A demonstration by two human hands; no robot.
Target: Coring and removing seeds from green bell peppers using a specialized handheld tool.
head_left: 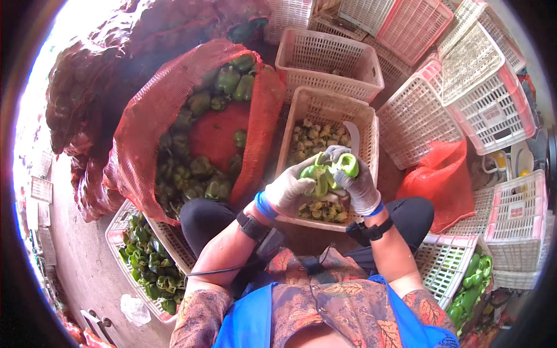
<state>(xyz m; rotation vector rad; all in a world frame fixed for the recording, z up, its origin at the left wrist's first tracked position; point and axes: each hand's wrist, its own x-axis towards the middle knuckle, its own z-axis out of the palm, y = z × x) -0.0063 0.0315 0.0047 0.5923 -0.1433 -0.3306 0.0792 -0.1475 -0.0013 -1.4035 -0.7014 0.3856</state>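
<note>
Both hands wear pale, soiled gloves and meet over a white plastic crate (290,122) in front of me. My left hand (292,188) grips an opened green bell pepper piece (316,173), its pale inside showing. My right hand (358,184) is closed on another cut green pepper piece (347,165), touching the first. A pale curved blade (352,134) sticks up beyond my right hand; its handle is hidden, so I cannot tell whether that hand holds it. Below, the crate contains many pepper cores (316,139) with seeds.
A red mesh sack (139,122) of whole green peppers (200,168) lies open at left. Cut peppers fill crates by my left side (151,261) and right side (470,287). Stacked white crates (487,110) and a red bag (439,185) stand at right; filled sacks (87,98) lie far left.
</note>
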